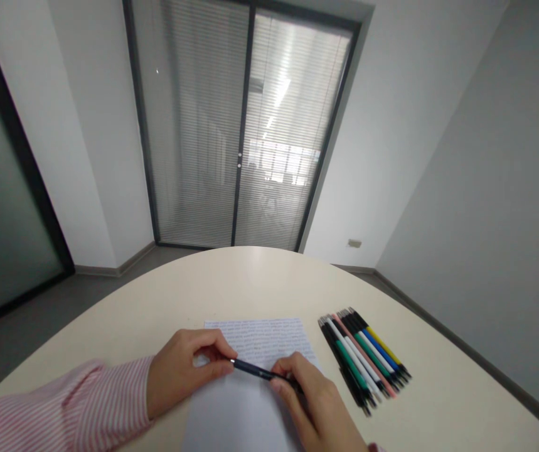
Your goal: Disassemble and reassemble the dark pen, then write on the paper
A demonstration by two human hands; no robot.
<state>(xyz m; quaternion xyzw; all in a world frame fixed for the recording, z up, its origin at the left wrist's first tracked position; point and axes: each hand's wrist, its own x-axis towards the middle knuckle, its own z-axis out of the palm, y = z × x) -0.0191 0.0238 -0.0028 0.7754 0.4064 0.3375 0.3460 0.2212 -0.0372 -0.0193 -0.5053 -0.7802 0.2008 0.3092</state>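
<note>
A soft cotton-like sleeve with fine pink and white stripes (62, 408) lies along the left of the smooth, matte, cream-coloured round-edged table (156, 301), ending at the left hand (182, 370). That hand's fingers are curled shut, thumb and fingertips pinching the near-left end of a slim dark plastic pen with a small pale metal band near its tip (255, 371). The pen lies almost level, slanting slightly down toward the right, held in the air just above a thin white sheet of paper covered in its upper part with dense lines of small handwriting (269, 342); the script is too small and blurred to read, and the lower part of the sheet looks blank. The right hand (314, 402) closes around the pen's other end, fingers wrapped over the barrel so that the end is hidden inside the grip. Just right of the paper, apart from both hands, rests a tidy row of slender plastic pens laid side by side on the table (363, 358), with black, white, green, pink, blue and yellow barrels and dark tapered tips pointing toward the near right; no brand marks can be made out on them.
</note>
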